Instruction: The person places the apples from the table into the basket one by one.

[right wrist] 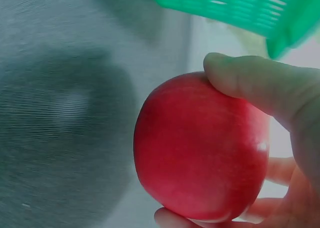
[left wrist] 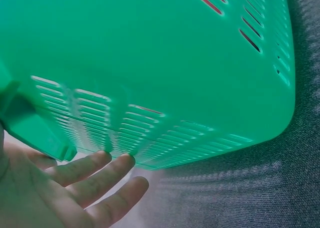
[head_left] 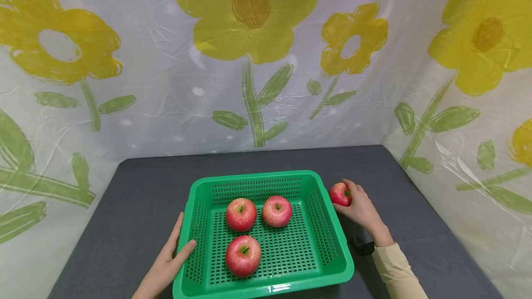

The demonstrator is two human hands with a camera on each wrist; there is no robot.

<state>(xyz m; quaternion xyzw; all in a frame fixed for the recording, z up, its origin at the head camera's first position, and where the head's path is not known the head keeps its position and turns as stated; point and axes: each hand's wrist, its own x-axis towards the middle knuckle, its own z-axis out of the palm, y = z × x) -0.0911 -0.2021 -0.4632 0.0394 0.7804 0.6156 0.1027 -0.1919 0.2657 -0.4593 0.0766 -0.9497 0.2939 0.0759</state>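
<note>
A green perforated plastic basket (head_left: 287, 262) stands on the dark table, with three red apples inside: one at the back left (head_left: 241, 214), one at the back right (head_left: 277, 211) and one at the front left (head_left: 243, 256). My left hand (head_left: 172, 255) is at the basket's left side, thumb over the rim and fairly straight fingers (left wrist: 102, 183) along the outer wall. Just outside the right rim, my right hand (head_left: 360, 206) grips another red apple (right wrist: 200, 148) between thumb and fingers. In the right wrist view this apple appears raised, its shadow apart from it.
The dark grey cloth-covered table (head_left: 158, 174) runs back to a white curtain (head_left: 166, 119) printed with yellow flowers. More curtain rises at the left and right. A black object (head_left: 361, 246), perhaps the wrist camera, sits at my right wrist.
</note>
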